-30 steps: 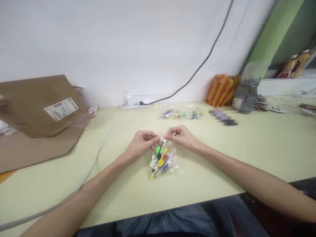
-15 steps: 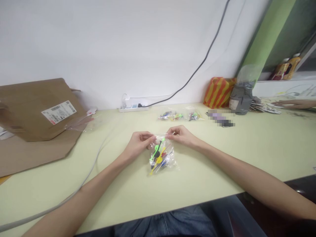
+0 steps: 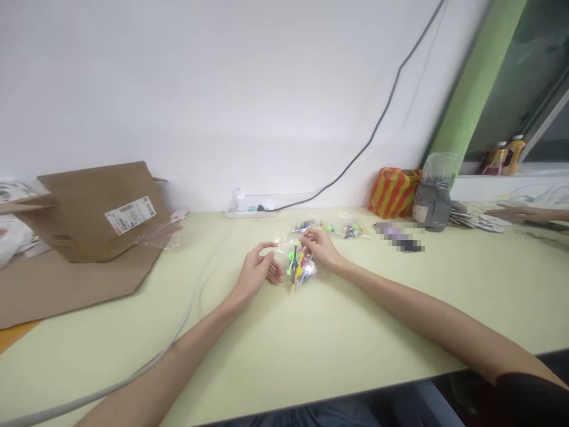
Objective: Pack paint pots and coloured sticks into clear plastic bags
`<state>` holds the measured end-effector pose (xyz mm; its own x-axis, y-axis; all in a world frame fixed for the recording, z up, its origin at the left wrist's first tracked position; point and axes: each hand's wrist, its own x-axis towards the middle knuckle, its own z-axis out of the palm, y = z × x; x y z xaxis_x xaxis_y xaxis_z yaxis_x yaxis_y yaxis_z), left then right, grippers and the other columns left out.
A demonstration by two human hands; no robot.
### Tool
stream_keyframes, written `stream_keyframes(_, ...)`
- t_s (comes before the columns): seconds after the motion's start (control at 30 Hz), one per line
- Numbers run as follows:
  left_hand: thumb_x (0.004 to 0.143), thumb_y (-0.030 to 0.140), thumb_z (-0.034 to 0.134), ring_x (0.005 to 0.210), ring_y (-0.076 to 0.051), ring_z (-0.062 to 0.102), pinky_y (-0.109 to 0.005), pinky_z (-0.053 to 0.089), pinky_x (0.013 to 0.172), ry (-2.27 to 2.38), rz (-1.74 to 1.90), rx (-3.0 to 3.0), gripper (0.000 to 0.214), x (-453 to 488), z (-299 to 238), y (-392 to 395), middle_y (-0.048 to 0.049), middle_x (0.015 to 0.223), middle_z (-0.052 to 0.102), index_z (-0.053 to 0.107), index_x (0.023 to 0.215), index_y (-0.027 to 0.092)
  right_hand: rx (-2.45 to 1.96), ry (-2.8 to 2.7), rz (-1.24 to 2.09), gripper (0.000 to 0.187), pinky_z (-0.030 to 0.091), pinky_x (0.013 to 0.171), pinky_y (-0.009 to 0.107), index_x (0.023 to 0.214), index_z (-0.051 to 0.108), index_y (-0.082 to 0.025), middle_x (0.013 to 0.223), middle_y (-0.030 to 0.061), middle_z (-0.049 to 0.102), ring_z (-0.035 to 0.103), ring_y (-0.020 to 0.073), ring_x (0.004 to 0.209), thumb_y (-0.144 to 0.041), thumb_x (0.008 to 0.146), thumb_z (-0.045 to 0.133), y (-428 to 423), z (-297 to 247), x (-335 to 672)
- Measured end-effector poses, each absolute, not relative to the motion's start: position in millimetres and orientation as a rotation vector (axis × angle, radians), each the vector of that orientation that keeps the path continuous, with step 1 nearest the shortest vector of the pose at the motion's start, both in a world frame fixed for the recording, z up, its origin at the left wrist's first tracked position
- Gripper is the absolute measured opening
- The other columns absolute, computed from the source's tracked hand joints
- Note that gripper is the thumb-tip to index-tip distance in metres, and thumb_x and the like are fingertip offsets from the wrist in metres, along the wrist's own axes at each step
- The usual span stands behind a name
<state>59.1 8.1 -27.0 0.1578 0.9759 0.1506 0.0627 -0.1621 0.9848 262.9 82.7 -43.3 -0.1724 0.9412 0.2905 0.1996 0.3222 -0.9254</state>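
Pale desk [image 3: 311, 356]: cardboard sheet [image 3: 66, 290], power strip [image 3: 249, 210], plastic bags [image 3: 351, 230].

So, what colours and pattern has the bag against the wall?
The plastic bag has orange and yellow diagonal stripes; it shows best in the head view.

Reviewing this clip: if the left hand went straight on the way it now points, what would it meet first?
Probably the plastic bag of coloured pieces, just ahead of the left hand, though depth is hard to judge from this view.
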Motion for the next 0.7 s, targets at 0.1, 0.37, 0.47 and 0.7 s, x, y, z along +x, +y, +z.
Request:
stream_keyframes(0.1,0.086,0.033,0.053,0.045,-0.016,0.061,-0.023,0.047,0.044,1.108,1.250,1.375,0.049,55.5,-26.5,9.5,0.0045,0.060,0.063,0.042,0.131,0.020,-1.243,-1.634,0.818,0.013,0.047,0.051,0.021,0.093,0.056,-0.017,0.081,0.0044,0.072,0.065,0.0121,0.054,-0.029,0.094,0.050,127.3,-36.6,238.6)
stream_keyframes(0.37,0.083,0.034,0.052,0.042,-0.014,0.058,-0.021,0.043,0.042,1.135,1.273,1.335,0.046,49.9,-30.6,12.1,0.0074,0.058,0.058,0.044,0.126,0.022,-1.551,-1.682,0.461,0.017,0.048,0.086,0.030,0.094,0.070,-0.016,0.101,0.0125,0.073,0.065,0.0208,0.097,-0.018,0.089,0.054,201.9,-20.2,191.2)
stream_keyframes(0.47,0.083,0.033,0.050,0.041,-0.014,0.057,-0.021,0.043,0.041,1.138,1.255,1.341,0.045,51.3,-32.8,11.8,0.0074,0.057,0.058,0.043,0.126,0.022,-1.614,-1.748,0.344,0.020,0.044,0.095,0.035,0.095,0.073,-0.014,0.106,0.0163,0.072,0.059,0.0262,0.111,-0.015,0.089,0.054,214.7,-17.3,188.5)
stream_keyframes(0.7,0.084,0.034,0.049,0.043,-0.015,0.058,-0.022,0.044,0.043,1.122,1.233,1.365,0.046,51.3,-31.2,9.9,0.0070,0.058,0.059,0.043,0.128,0.023,-1.695,-1.799,0.175,0.030,0.035,0.105,0.046,0.109,0.072,-0.011,0.129,0.0219,0.061,0.042,0.0336,0.127,-0.015,0.094,0.047,215.2,-19.3,195.3)
